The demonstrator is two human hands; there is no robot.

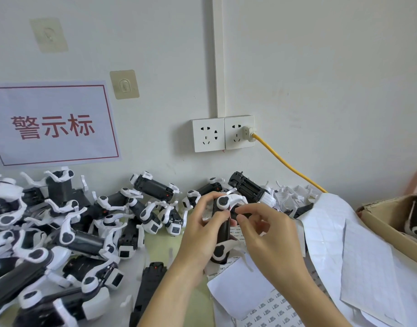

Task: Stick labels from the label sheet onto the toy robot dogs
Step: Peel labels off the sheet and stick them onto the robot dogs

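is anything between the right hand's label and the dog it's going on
Nothing visible. The left hand holds the toy robot dog up off the table, and the right hand pinches a small label right at the dog's black body, with no gap or object between.

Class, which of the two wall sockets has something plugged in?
The right socket: a white plug with a yellow cable sits in it; the left socket is free.

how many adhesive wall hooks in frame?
2. One adhesive hook is high on the wall at upper left; the other hook is lower, just right of the red-bordered sign. Neither has anything hanging on it.
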